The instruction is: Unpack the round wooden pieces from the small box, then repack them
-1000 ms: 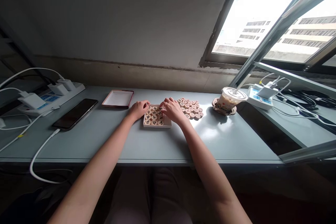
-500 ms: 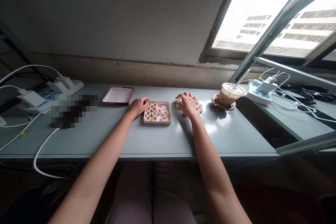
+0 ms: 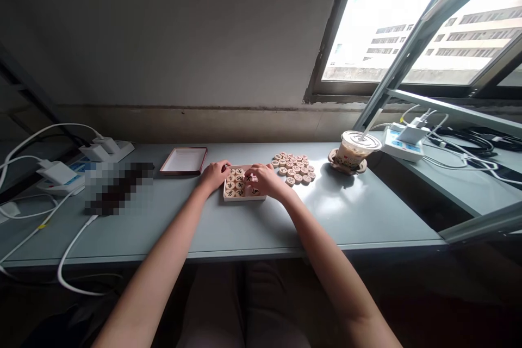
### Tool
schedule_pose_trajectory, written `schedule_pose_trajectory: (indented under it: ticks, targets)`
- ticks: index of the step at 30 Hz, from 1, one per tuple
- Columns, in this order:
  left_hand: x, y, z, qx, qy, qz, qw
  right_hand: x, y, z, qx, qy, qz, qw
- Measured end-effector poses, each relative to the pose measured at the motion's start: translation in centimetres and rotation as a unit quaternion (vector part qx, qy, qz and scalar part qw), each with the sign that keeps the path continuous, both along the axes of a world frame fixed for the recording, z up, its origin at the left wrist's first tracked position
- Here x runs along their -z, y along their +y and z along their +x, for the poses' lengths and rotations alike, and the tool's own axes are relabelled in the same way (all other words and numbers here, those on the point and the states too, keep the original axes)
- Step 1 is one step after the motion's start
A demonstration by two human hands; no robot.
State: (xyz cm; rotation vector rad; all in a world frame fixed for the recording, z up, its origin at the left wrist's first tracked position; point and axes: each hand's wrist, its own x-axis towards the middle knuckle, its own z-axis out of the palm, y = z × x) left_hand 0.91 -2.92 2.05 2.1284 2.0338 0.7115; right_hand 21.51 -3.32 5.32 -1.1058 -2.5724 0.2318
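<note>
A small shallow box (image 3: pixel 243 197) on the grey table holds several round wooden chess pieces (image 3: pixel 234 182) with black characters. My left hand (image 3: pixel 214 174) grips the box's left edge. My right hand (image 3: pixel 264 179) is over the right half of the box, its fingertips pinched on a piece inside it. A loose pile of the same wooden pieces (image 3: pixel 294 167) lies flat on the table just right of the box.
The box's lid (image 3: pixel 183 161) lies open-side up to the left. A lidded drink cup (image 3: pixel 354 150) stands on a coaster at the right. Power strips with chargers and cables sit at the left (image 3: pixel 61 174) and right (image 3: pixel 402 140). A blurred flat device (image 3: pixel 116 186) lies left of the lid.
My right hand went from the box to the loose pile on the right, then came back over the box. My left hand stayed at the box's left edge.
</note>
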Motion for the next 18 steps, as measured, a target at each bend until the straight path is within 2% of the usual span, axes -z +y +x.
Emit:
schedule_pose_trajectory:
  ticks: [5, 10, 14, 16, 18]
  targets:
    - [0.3, 0.2, -0.2, -0.004, 0.003, 0.003, 1.000, -1.0, 1.3, 2.6, 0.089, 0.079, 0.010, 0.993]
    - [0.3, 0.2, -0.2, -0.004, -0.002, 0.000, 1.000, 0.7, 3.0, 5.2, 0.178, -0.030, 0.061, 0.982]
    - [0.2, 0.2, -0.2, 0.005, -0.002, 0.006, 1.000, 1.2, 3.0, 5.3, 0.230, -0.064, 0.095, 0.966]
    - [0.3, 0.2, -0.2, 0.006, 0.001, 0.004, 1.000, 0.5, 2.4, 4.6, 0.198, -0.023, 0.087, 0.976]
    - [0.3, 0.3, -0.2, 0.003, 0.006, 0.000, 1.000, -0.4, 1.5, 3.5, 0.106, 0.019, 0.040, 0.993]
